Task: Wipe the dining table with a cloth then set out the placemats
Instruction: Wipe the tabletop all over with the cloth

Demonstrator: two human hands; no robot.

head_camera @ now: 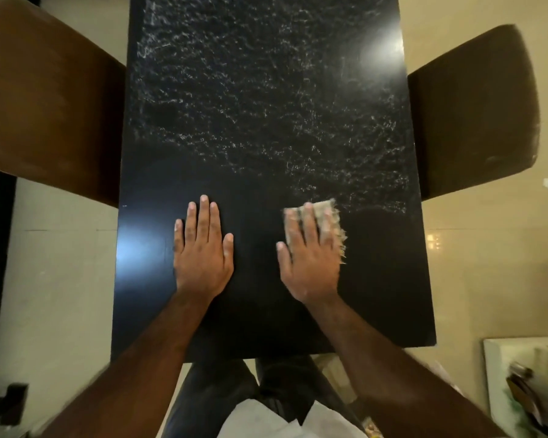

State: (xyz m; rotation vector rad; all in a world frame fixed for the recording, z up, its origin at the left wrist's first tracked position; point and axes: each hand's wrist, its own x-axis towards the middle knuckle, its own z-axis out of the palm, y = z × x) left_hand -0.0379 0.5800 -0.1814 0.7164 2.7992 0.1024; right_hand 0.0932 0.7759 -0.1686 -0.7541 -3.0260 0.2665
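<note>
A long black dining table runs away from me, its far part covered in whitish streaks and its near part dark and plain. My right hand presses flat on a pale frayed cloth near the table's right side, at the border between streaked and plain surface. Most of the cloth lies hidden under the fingers. My left hand rests flat on the bare tabletop to the left, fingers straight, holding nothing. No placemats are in view.
A brown chair stands at the table's left side and another brown chair at its right. A white surface with blurred items sits at the lower right. Tiled floor surrounds the table.
</note>
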